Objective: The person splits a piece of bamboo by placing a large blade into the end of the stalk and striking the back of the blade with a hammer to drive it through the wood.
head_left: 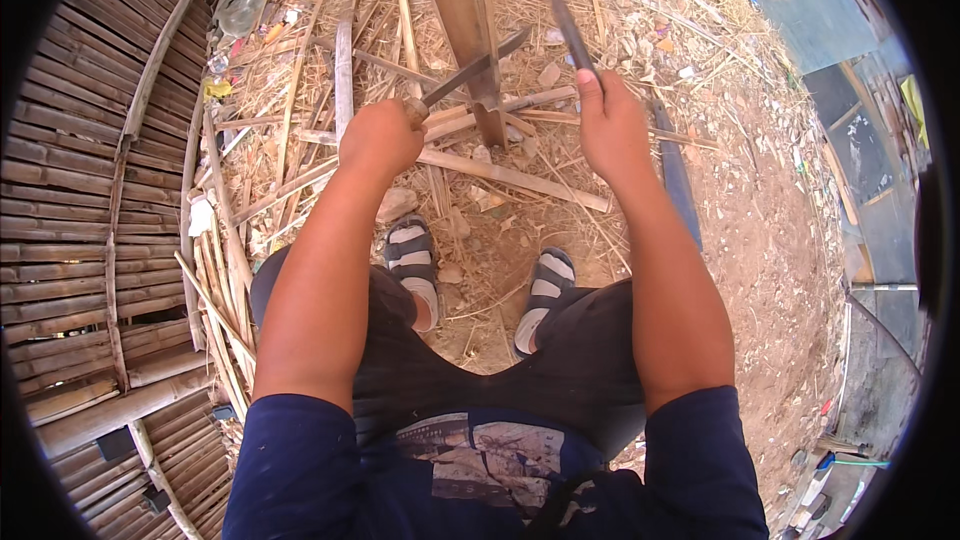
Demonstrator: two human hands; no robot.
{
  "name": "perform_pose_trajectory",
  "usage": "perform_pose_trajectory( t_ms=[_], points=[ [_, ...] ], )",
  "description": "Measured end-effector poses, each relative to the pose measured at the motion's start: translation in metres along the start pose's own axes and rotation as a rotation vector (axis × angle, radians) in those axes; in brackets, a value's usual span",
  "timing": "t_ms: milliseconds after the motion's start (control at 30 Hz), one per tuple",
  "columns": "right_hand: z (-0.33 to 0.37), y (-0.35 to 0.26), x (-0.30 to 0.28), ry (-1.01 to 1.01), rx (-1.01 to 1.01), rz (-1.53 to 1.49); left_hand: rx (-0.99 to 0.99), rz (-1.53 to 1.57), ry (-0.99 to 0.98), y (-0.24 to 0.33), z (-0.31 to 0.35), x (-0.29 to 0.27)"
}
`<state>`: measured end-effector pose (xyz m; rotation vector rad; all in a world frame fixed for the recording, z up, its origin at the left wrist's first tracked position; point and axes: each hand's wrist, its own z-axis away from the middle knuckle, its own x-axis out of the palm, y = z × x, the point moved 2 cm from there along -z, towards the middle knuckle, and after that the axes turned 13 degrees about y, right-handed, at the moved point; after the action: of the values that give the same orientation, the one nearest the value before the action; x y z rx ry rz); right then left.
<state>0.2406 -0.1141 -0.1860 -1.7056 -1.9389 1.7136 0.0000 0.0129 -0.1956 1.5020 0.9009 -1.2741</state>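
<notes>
My left hand (378, 142) is closed round the wooden handle of a large knife (462, 76). Its dark blade slants up to the right and lies across an upright split length of bamboo (452, 2); whether it has bitten in, I cannot tell. The bamboo's lower end comes down among strips on the ground. To the right, my right hand (612, 132) grips a hammer (570, 28) by its handle, the thumb laid along it. The hammer's head is raised beyond the knife tip, apart from both blade and bamboo.
Loose bamboo strips (515, 178) and straw litter the ground ahead of my sandalled feet (412, 258). A bamboo slat wall (70, 200) stands at the left, with more strips (222, 290) beside it. Grey sheets (820, 0) line the right, past bare soil (765, 280).
</notes>
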Motion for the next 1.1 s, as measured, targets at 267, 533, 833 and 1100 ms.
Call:
perform_pose_trajectory(
  t_ms=[267, 533, 833, 1100],
  points=[
    [0.011, 0.028, 0.013, -0.049, 0.042, 0.046, 0.009, 0.002, -0.009, 0.006, -0.001, 0.002],
    [0.002, 0.007, 0.017, -0.198, 0.047, 0.127, -0.024, -0.005, -0.026, 0.001, 0.001, -0.001],
    [0.005, 0.012, 0.002, -0.029, 0.104, -0.004, 0.034, 0.043, 0.011, 0.003, -0.001, 0.017],
    [0.019, 0.028, 0.038, -0.239, 0.127, 0.121, 0.013, 0.045, -0.015, 0.005, 0.004, 0.018]
  ],
)
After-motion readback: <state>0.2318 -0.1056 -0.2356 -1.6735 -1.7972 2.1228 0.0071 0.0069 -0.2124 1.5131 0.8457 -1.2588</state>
